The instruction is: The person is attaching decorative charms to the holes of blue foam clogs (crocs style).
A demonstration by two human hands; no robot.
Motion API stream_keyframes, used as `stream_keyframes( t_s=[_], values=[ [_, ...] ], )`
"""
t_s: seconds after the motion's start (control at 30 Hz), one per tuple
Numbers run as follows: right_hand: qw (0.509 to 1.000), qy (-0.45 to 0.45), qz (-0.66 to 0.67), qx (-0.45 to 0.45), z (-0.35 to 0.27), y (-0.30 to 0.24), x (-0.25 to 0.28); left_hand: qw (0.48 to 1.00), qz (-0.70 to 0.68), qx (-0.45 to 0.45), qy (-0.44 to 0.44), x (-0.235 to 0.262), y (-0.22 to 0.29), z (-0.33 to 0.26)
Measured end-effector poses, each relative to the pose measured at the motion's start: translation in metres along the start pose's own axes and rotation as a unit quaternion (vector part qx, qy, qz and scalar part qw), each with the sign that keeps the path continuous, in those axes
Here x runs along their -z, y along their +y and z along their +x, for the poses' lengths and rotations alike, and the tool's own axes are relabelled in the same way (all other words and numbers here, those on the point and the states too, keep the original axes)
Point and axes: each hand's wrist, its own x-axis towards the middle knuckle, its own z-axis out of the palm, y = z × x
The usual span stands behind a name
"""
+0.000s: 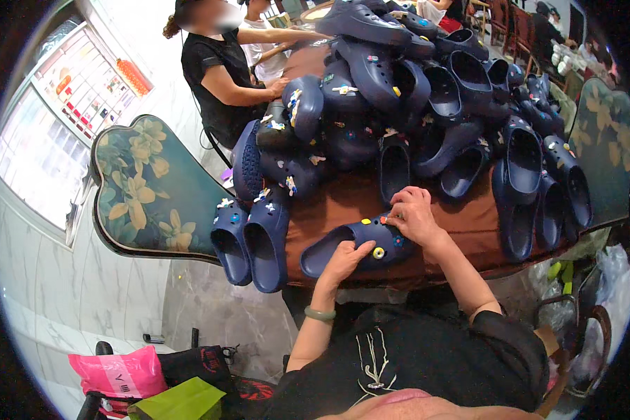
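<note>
A navy blue clog [360, 232] lies sideways at the table's front edge, its heel to the left. My left hand [344, 262] grips its near side, the thumb resting on the upper. My right hand [414, 214] has its fingers pinched together at a small red charm [383, 220] on the clog's top. Around it sit a yellow charm [366, 221], a round yellow-and-white charm [379, 253] and a blue flower charm [398, 241]. To the left stand a left clog [229, 241] and another navy clog [266, 238], side by side, with white charms on their toes.
A big heap of navy clogs [371, 77] covers the table's far part. More clogs [518, 189] hang over the right edge. Brown cloth [315, 203] covers the table. Padded chair backs [147, 189] flank it. A co-worker [220, 77] stands at the far left; a pink package [119, 371] lies below.
</note>
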Motion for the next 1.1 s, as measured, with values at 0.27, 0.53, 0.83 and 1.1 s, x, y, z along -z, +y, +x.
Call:
stream_keyframes(
  t_s=[0.27, 0.53, 0.83, 1.1],
  values=[
    [0.997, 0.043, -0.044, 0.038, -0.009, -0.009, -0.002, 1.000, -0.006, 0.000, -0.006, -0.001, -0.001, 0.000],
    [0.995, 0.091, -0.039, -0.027, -0.024, -0.016, -0.018, 1.000, -0.010, -0.004, -0.005, -0.002, 0.019, -0.003],
    [0.988, -0.093, 0.124, -0.014, 0.003, 0.018, -0.007, 0.999, 0.023, 0.020, 0.007, 0.000, 0.013, -0.003],
    [0.992, -0.030, 0.084, -0.086, -0.016, 0.003, -0.016, 0.999, -0.033, 0.014, -0.033, 0.001, 0.012, -0.001]
  ],
)
